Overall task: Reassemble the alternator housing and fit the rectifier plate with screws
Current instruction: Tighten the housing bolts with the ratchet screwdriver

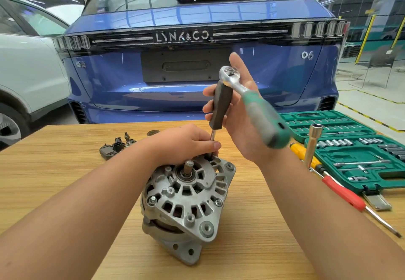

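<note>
The silver alternator (186, 201) lies on the wooden table (65, 170) with its shaft end facing up and several housing bolts showing. My left hand (186, 144) rests on its far rim and pinches the metal shank of a dark-handled driver (221, 104) standing upright at a housing bolt. My right hand (241, 115) grips that driver's handle. A ratchet wrench (256, 104) with a green-grey handle lies across my right palm, its chrome head (228, 74) sitting on top of the driver.
A black rectifier part with small pieces (116, 146) lies at the back left of the table. An open green socket set (355, 148) stands to the right, with a long socket (313, 144), a yellow screwdriver (304, 155) and a red screwdriver (344, 194). A blue car (197, 39) stands behind.
</note>
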### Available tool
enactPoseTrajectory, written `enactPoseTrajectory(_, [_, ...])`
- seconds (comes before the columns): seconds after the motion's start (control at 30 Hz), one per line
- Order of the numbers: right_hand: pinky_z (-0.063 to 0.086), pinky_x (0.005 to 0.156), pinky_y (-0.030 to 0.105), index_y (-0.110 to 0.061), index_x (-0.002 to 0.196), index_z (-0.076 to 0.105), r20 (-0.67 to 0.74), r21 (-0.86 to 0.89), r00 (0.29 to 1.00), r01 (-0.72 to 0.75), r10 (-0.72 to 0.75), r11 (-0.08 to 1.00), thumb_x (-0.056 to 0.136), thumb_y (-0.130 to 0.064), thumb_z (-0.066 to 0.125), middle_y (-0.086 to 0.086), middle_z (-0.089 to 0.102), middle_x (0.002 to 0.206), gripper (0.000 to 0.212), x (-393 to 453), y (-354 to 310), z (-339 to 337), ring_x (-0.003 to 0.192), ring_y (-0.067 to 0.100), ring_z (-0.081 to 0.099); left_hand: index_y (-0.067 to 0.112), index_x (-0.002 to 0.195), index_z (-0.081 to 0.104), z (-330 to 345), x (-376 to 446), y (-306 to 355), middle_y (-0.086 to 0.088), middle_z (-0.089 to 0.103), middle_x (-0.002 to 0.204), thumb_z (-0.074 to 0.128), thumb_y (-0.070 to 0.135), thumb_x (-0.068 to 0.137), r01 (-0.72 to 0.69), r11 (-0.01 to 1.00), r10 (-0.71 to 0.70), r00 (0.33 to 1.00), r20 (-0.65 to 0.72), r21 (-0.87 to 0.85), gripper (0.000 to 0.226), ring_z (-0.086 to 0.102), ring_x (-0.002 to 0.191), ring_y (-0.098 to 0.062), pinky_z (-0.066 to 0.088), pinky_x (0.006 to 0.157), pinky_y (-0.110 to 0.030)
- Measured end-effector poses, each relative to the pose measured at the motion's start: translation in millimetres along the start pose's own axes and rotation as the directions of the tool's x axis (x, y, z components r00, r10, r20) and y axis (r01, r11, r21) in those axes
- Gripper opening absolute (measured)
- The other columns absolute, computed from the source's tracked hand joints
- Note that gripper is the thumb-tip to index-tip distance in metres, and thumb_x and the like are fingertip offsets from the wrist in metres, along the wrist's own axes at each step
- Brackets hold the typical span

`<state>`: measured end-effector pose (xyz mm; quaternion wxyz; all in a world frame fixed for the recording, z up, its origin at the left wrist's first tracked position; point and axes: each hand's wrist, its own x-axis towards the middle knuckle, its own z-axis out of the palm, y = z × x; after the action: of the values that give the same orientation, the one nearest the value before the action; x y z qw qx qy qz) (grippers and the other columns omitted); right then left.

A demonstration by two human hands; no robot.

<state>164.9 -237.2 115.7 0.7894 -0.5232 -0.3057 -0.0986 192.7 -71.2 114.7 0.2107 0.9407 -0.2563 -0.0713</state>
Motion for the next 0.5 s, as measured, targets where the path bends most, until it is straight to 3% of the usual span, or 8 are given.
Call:
enactPoseTrajectory(0.13, [0.05, 0.062, 0.035, -0.02, 0.137, 0.043, -0.193, -0.15, 0.979, 0.044, -0.073, 0.988, 0.09, -0.037, 0.067, -0.004, 0.066, 0.073, 0.055, 0, -1, 11, 0.065, 0.016, 0.06, 0.029, 0.089, 0.073, 0, 1, -1, -0.004, 0.073, 0.087, 0.057, 0.054, 0.099, -0.036, 0.999, 0.036, 0.999, 0.022, -0.003, 0.032, 0.063, 0.075, -0.015, 0.052, 0.081, -0.041])
enactPoseTrajectory(0.23, [0.044, 0.057, 0.037, -0.013, 0.107, 0.059, -0.349, -0.171, 0.93, 0.057, -0.114, 0.984, 0.093, -0.029, 0.07, -0.006, 0.054, 0.057, 0.024, 1, -2, 16, 0.052, 0.013, 0.05, 0.039, 0.068, 0.065, 1, 4, -4, 0.012, 0.055, 0.058, 0.056, 0.057, 0.098, -0.05, 0.998, 0.049, 0.999, 0.024, 0.038, 0.037, 0.047, 0.054, -0.005, 0.041, 0.061, -0.033])
enactPoseTrajectory(0.3, [0.044, 0.066, 0.035, -0.014, 0.106, 0.058, -0.301, 0.017, 0.954, -0.013, 0.018, 1.0, 0.095, -0.021, 0.066, -0.005, 0.055, 0.064, 0.015, 3, -5, 12, 0.058, 0.012, 0.052, 0.038, 0.074, 0.069, 2, 8, -6, 0.015, 0.056, 0.058, 0.055, 0.058, 0.098, -0.038, 0.998, 0.038, 0.999, 0.005, 0.044, 0.034, 0.048, 0.053, -0.002, 0.038, 0.06, -0.03])
enactPoseTrajectory(0.37, [0.044, 0.074, 0.033, -0.019, 0.114, 0.057, -0.19, 0.204, 0.976, -0.067, 0.106, 0.977, 0.096, -0.013, 0.059, -0.005, 0.064, 0.079, 0.02, 3, -9, 10, 0.07, 0.013, 0.058, 0.038, 0.084, 0.074, 2, 8, -9, 0.015, 0.066, 0.068, 0.054, 0.059, 0.098, -0.025, 0.999, 0.026, 1.0, -0.011, 0.042, 0.032, 0.055, 0.059, 0.001, 0.044, 0.064, -0.031])
enactPoseTrajectory(0.43, [0.046, 0.078, 0.033, -0.026, 0.116, 0.058, -0.169, 0.18, 0.984, -0.022, 0.053, 0.983, 0.098, -0.007, 0.053, -0.003, 0.068, 0.09, 0.027, 3, -4, 9, 0.078, 0.015, 0.062, 0.038, 0.088, 0.075, 2, 10, -10, 0.008, 0.071, 0.077, 0.054, 0.061, 0.097, -0.017, 0.999, 0.017, 1.0, -0.012, 0.043, 0.033, 0.062, 0.069, -0.005, 0.051, 0.073, -0.034])
enactPoseTrajectory(0.5, [0.051, 0.08, 0.036, -0.031, 0.118, 0.057, -0.178, 0.019, 0.981, 0.082, -0.077, 0.996, 0.098, -0.006, 0.054, 0.0, 0.069, 0.096, 0.032, 1, 0, 12, 0.083, 0.02, 0.063, 0.039, 0.088, 0.075, 2, 10, -9, 0.008, 0.07, 0.074, 0.052, 0.064, 0.096, -0.003, 0.999, 0.003, 1.0, -0.015, 0.043, 0.035, 0.061, 0.067, -0.006, 0.051, 0.071, -0.037])
